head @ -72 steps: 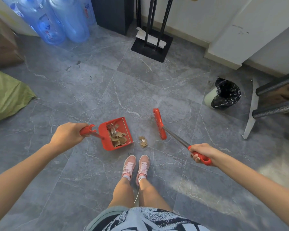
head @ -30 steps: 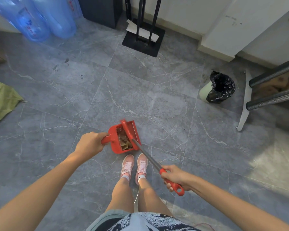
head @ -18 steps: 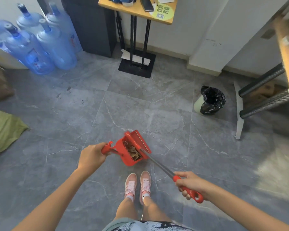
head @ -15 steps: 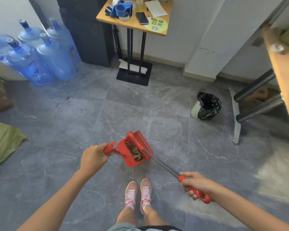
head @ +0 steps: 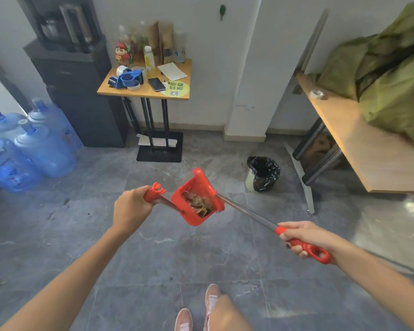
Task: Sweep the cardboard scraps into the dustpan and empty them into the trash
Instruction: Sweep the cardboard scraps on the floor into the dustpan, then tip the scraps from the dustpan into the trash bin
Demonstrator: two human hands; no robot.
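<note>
Two hands, dustpan [head: 196, 201] held between them

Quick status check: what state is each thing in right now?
dustpan: lifted off the floor, loaded
cardboard scraps: inside the dustpan
broom: raised, head against the dustpan mouth
trash bin: on the floor, black bag open
left hand: gripping the dustpan handle
right hand: gripping the broom handle

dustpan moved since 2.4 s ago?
Yes. The dustpan has left the floor tiles; the left hand holds it lifted, nearer the trash bin.
</note>
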